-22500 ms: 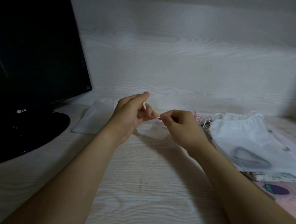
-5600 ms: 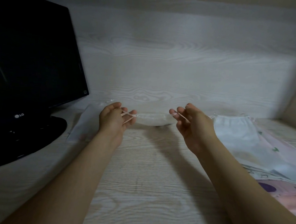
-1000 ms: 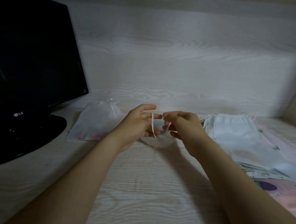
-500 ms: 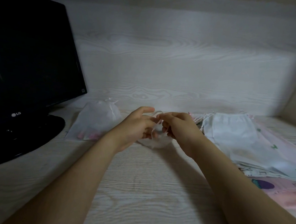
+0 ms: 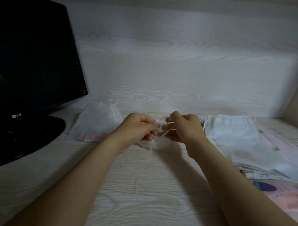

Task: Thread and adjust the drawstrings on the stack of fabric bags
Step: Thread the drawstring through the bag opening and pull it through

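Note:
A small white fabric bag (image 5: 156,144) hangs bunched between my two hands just above the table. Its thin white drawstring (image 5: 165,132) runs from the bag's gathered mouth up to both hands. My left hand (image 5: 140,129) has its fingers curled and pinches one end of the string beside the bag. My right hand (image 5: 184,126) pinches the other end, close to the left hand. A stack of fabric bags (image 5: 238,142), white on top and pink printed ones below, lies to the right.
A black monitor (image 5: 27,68) on a round stand (image 5: 23,139) fills the left. A finished white bag (image 5: 99,121) with pink showing at its bottom lies beside the stand. A pale wood-grain table (image 5: 141,192) and wall panel (image 5: 176,58) surround everything.
Over the last second my hands stayed close together on the drawstring, shifting slightly apart. The bag's mouth is now bunched tighter under them.

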Tool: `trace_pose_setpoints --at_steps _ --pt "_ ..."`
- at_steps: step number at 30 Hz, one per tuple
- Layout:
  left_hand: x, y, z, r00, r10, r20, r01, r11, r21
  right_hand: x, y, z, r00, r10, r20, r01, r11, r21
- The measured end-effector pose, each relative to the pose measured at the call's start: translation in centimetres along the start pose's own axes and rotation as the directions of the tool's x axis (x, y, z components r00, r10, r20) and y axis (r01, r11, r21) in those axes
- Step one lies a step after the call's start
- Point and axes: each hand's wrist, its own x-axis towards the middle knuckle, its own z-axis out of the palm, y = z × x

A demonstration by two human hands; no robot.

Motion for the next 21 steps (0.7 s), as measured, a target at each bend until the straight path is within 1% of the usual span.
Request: trace_pose_setpoints --at_steps 2,4,6,7,9,11,13,17,21 --pt "0.0 0.0 -0.1 1.0 -0.025 -0.012 0.025 1.0 -0.009 0.1 0.2 0.1 0.998 -0.041 -0.056 0.035 0.995 -0.096" --pt "0.0 0.0 -0.2 0.999 -0.045 0.011 0.045 0.999 -0.005 0.1 0.4 0.2 0.988 -0.132 -0.079 0.118 0.979 -0.165" --pt "-0.1 0.0 -0.2 0.996 -0.06 0.061 0.057 0.998 0.039 0.3 0.4 0.2 0.965 -0.254 -0.059 0.234 0.945 -0.229" --pt "-0.2 0.0 -0.2 0.994 -0.061 0.089 0.056 0.996 0.065 0.3 0.4 0.2 0.953 -0.302 -0.038 0.285 0.929 -0.235" --pt "-0.3 0.2 -0.3 0.989 -0.054 0.135 0.04 0.994 0.103 0.4 0.3 0.2 0.936 -0.351 0.004 0.347 0.923 -0.165" --pt "-0.5 0.4 -0.4 0.984 -0.049 0.171 0.026 0.991 0.132 0.6 0.2 0.2 0.934 -0.355 0.047 0.357 0.931 -0.074" --pt "-0.8 0.8 -0.4 0.98 -0.046 0.196 0.018 0.989 0.146 0.7 0.3 0.1 0.928 -0.359 0.097 0.364 0.931 -0.034" --pt "-1.2 1.4 -0.2 0.976 -0.044 0.215 0.022 0.994 0.105 0.4 0.4 0.1 0.905 -0.4 0.146 0.409 0.911 -0.042" --pt "-1.4 1.5 -0.2 0.975 -0.008 0.222 -0.014 0.995 0.098 0.5 0.5 0.2 0.888 -0.413 0.204 0.432 0.9 -0.059"
